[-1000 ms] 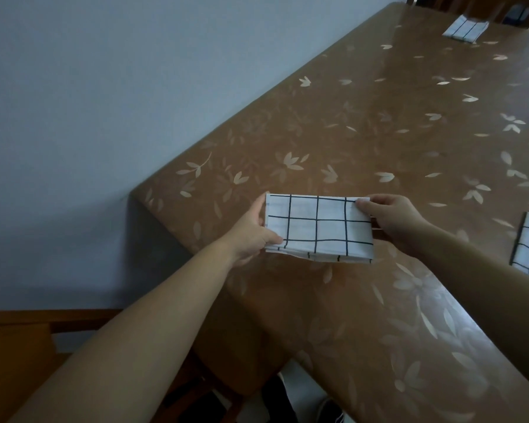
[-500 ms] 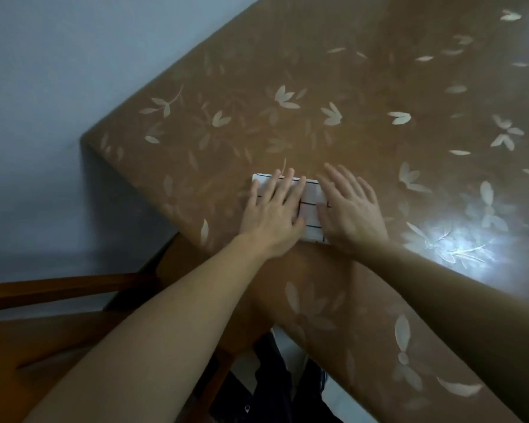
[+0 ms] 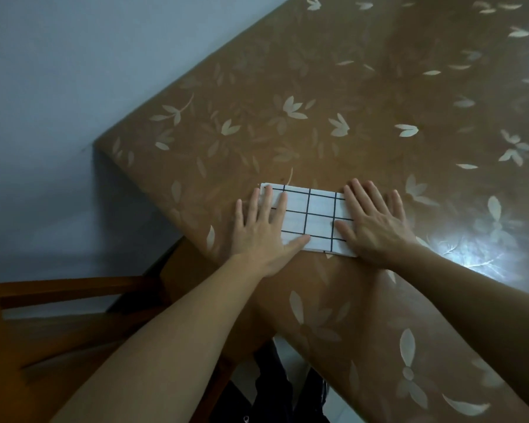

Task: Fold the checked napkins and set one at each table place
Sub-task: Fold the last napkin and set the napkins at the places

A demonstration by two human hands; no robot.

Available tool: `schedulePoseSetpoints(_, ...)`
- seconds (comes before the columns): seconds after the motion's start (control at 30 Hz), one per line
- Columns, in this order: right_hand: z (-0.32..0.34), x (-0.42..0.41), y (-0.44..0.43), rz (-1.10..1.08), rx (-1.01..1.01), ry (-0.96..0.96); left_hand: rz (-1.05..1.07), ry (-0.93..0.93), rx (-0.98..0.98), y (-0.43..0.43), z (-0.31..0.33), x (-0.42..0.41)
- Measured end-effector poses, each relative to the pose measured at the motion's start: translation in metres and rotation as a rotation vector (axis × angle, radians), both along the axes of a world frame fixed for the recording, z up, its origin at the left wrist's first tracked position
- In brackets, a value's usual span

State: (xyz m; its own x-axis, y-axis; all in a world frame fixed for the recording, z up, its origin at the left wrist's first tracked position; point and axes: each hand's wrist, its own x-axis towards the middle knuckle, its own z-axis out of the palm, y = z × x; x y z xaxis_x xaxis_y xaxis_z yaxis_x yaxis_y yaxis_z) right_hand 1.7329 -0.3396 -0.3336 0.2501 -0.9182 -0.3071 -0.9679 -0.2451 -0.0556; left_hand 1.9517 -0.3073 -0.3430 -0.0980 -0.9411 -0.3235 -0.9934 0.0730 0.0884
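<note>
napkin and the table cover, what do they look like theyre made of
Napkin: likely woven cloth, matte white with a dark grid; it lies in soft stacked layers. Table cover: probably glossy vinyl or plastic, brown with a pale leaf print; it mirrors a bright glare.

We saw a white napkin [image 3: 310, 219] with a thin black grid of checks in the middle of the frame. The table [image 3: 364, 96] under it was a glossy caramel brown, scattered all over with pale cream leaf and petal prints, plus a bright white glare patch at the right edge. The wall [image 3: 74, 71] filling the upper left was a flat greyish blue. Down in the lower left sat a chair [image 3: 43, 315] in warm orange-brown wood, and the trousers [image 3: 275, 389] at the bottom centre were black.
</note>
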Motion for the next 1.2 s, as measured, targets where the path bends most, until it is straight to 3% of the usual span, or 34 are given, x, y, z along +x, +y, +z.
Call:
schedulePoseSetpoints(0.17,0.024,0.018,-0.013,-0.156,-0.091,-0.236,0.072,0.058,-0.028,0.019,0.009,0.01)
schedulePoseSetpoints(0.33,0.044,0.023,-0.03,-0.407,0.246,-0.367,0.23,0.182,-0.111,0.037,0.024,0.012)
schedulePoseSetpoints(0.47,0.049,0.02,-0.012,-0.346,0.319,-0.272,0.386,0.32,-0.147,0.059,0.035,0.014)
schedulePoseSetpoints(0.6,0.054,0.021,0.005,-0.361,0.334,-0.425,0.547,0.451,-0.184,0.089,0.042,0.012)
schedulePoseSetpoints(0.73,0.053,0.035,0.021,-0.441,0.435,-0.582,0.767,0.761,-0.309,0.114,0.037,0.012)
schedulePoseSetpoints(0.83,0.05,0.052,0.029,-0.441,0.484,-0.647,0.935,0.932,-0.25,0.131,0.037,0.016)
schedulePoseSetpoints(1.03,0.051,0.09,0.034,-0.341,0.491,-0.683,1.195,1.108,-0.012,0.129,0.035,0.029)
schedulePoseSetpoints(1.2,0.043,0.09,0.031,-0.228,0.525,-0.682,1.313,1.035,-0.163,0.127,0.028,0.013)
